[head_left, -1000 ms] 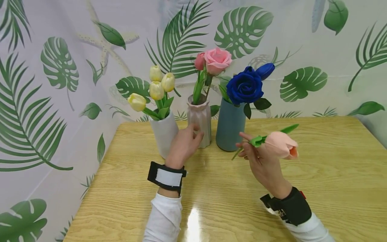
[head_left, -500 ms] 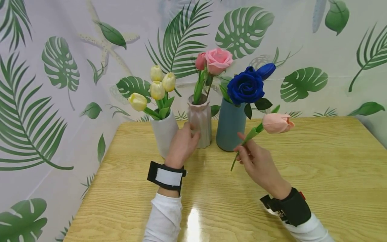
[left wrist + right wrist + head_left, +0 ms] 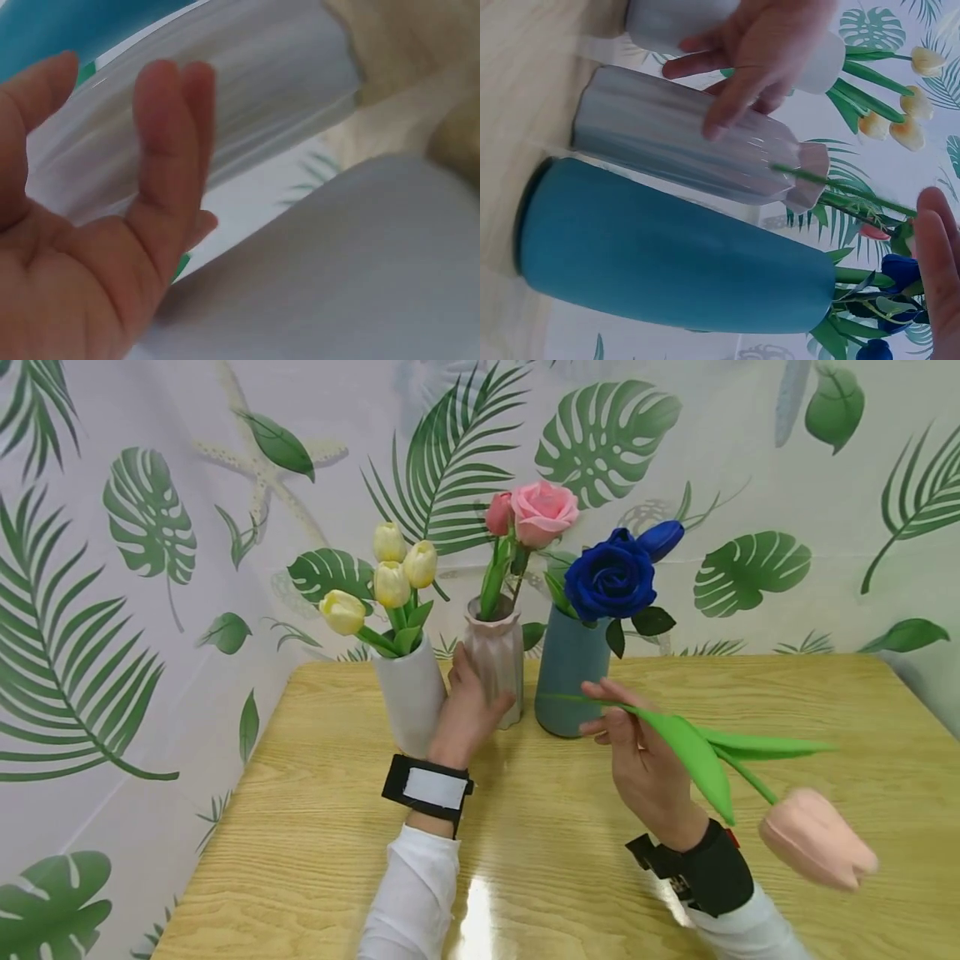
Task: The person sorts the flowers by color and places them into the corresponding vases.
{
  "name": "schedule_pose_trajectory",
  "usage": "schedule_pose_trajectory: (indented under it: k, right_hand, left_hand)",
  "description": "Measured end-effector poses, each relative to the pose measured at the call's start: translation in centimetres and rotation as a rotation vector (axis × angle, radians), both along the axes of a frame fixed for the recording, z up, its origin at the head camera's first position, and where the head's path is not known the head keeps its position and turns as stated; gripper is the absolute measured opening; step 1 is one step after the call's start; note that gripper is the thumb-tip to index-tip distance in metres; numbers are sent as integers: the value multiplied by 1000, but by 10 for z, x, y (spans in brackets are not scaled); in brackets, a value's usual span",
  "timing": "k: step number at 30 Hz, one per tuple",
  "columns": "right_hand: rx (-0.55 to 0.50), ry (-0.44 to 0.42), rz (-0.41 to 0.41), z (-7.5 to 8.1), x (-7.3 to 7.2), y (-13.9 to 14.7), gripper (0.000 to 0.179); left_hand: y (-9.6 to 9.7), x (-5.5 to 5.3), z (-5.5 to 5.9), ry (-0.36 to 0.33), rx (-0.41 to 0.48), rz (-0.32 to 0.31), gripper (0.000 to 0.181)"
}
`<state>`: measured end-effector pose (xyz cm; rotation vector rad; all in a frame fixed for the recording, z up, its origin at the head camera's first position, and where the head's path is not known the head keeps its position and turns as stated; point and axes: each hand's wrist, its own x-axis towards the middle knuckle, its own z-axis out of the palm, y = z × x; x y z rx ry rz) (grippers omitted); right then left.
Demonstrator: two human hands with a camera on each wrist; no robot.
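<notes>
A pale pink tulip (image 3: 813, 839) is pinched by its stem in my right hand (image 3: 648, 764). Its bloom droops to the lower right, and the thin stem end points left, in front of the blue vase (image 3: 573, 668). My left hand (image 3: 468, 706) reaches between the white vase and the ribbed pinkish vase (image 3: 498, 652), thumb at the ribbed one's front and fingers along its left side. In the left wrist view those fingers (image 3: 161, 135) are loosely extended, close to the ribbed vase (image 3: 247, 82). The right wrist view shows the tulip's stem (image 3: 855, 195) crossing the ribbed vase's neck.
Yellow tulips (image 3: 392, 585) stand in the white vase (image 3: 408, 693) at left. A pink rose (image 3: 545, 514) with a bud rises from the ribbed vase, a blue rose (image 3: 611, 575) from the blue one. A leaf-print cloth (image 3: 750, 485) hangs behind the wooden table (image 3: 787, 693).
The tulip has swung from slanting up and right to drooping down and right, its stem end rising leftward. My left hand has shifted slightly right, its fingers spreading beside the ribbed vase.
</notes>
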<state>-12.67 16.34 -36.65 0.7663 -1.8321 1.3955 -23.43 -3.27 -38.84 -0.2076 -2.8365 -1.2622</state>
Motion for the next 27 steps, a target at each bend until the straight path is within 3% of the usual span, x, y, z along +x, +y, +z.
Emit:
schedule_pose_trajectory:
  k: [3,7,10,13,17,22,25,27]
  right_hand:
    - [-60,8,-48,10,-4,-6,43]
    - [-133,122,-153,23,-18,-19,43]
    - [-172,205,-174,32,-29,-30,40]
    - [-145,207,-140,38,-39,-37,39]
    - [-47,138,-122,44,-50,-42,39]
    - [42,129,-165,52,-63,-51,35]
    - [47,169,-216,56,-71,-57,32]
    - [30,161,-206,58,-75,-60,31]
  left_hand:
    - [1,-5,-8,13,18,15,97]
    - [2,-8,-12,41,32,34,90]
    - [1,-8,-13,40,30,42,87]
    - [1,-8,-12,24,30,48,87]
    - [0,-7,-11,5,24,52,89]
    - [0,-5,-8,6,5,58,90]
    - [1,-5,-5,9,-2,60,91]
    - [1,-5,-5,10,-12,59,90]
